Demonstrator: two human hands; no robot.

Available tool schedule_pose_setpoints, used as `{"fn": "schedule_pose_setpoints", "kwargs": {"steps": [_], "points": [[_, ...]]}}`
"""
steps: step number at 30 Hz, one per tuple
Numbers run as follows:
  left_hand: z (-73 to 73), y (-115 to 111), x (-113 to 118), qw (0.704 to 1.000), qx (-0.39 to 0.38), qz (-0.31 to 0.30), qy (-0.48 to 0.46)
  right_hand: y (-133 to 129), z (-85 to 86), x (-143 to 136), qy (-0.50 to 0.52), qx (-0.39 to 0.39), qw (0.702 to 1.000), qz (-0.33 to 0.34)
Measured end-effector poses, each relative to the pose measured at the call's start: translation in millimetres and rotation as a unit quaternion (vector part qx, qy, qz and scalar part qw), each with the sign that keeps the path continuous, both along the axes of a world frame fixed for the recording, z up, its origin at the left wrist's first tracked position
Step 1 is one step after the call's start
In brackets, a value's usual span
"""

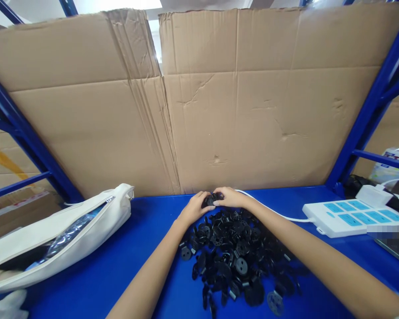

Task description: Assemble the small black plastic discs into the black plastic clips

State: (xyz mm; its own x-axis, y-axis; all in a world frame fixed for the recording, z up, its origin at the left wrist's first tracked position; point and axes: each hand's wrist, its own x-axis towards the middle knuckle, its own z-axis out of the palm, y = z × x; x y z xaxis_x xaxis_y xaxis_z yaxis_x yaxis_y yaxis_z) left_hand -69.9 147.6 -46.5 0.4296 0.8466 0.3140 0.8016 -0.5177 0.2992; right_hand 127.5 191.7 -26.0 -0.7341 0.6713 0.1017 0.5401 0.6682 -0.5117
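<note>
A heap of small black round plastic pieces (pixel 232 248), disc-like with holes, is spread over the blue shelf top (pixel 119 261). At the far edge of the heap my left hand (pixel 196 206) is closed around a black round piece (pixel 208 200). Close beside it, my right hand (pixel 231 197) grips another black piece (pixel 217 196) between thumb and fingers. The two hands almost touch, and the held pieces meet or nearly meet between them. Fingers cover much of both pieces, so their exact shape cannot be made out.
A white power strip (pixel 352 217) with blue sockets lies at the right, its white cable (pixel 286 217) running behind my right arm. An unzipped cream bag (pixel 109 226) lies at the left. Cardboard (pixel 236 110) walls the back between blue metal posts (pixel 369 102). A bottle (pixel 392 159) stands far right.
</note>
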Motion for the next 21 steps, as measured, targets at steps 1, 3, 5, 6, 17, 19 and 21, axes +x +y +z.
{"fn": "schedule_pose_setpoints", "kwargs": {"steps": [1,3,5,6,17,19,21], "points": [[-1.4,1.2,-0.6,1.0,0.003,-0.005,-0.001,0.9,0.0,-3.0,-0.001,-0.006,1.0,0.001],[-4.0,2.8,-2.4,1.0,0.011,-0.009,-0.004,2.8,1.0,-9.3,-0.006,-0.022,1.0,0.009],[-5.0,2.9,-4.2,1.0,0.019,-0.009,-0.008,4.2,3.8,-15.1,-0.009,-0.04,0.999,0.029],[-4.8,2.4,-4.9,1.0,0.022,-0.008,-0.011,4.3,5.6,-17.7,-0.008,-0.049,0.998,0.042],[2.5,-7.9,2.8,0.999,0.02,0.033,0.026,-14.4,30.0,-21.5,-0.028,-0.064,0.997,0.033],[3.6,-9.0,3.4,0.999,0.015,0.034,0.039,-18.7,36.7,-14.3,-0.037,-0.051,0.998,0.01],[4.8,-9.4,2.9,0.998,0.008,0.031,0.051,-23.0,42.8,-4.3,-0.04,-0.035,0.999,-0.008]]}}
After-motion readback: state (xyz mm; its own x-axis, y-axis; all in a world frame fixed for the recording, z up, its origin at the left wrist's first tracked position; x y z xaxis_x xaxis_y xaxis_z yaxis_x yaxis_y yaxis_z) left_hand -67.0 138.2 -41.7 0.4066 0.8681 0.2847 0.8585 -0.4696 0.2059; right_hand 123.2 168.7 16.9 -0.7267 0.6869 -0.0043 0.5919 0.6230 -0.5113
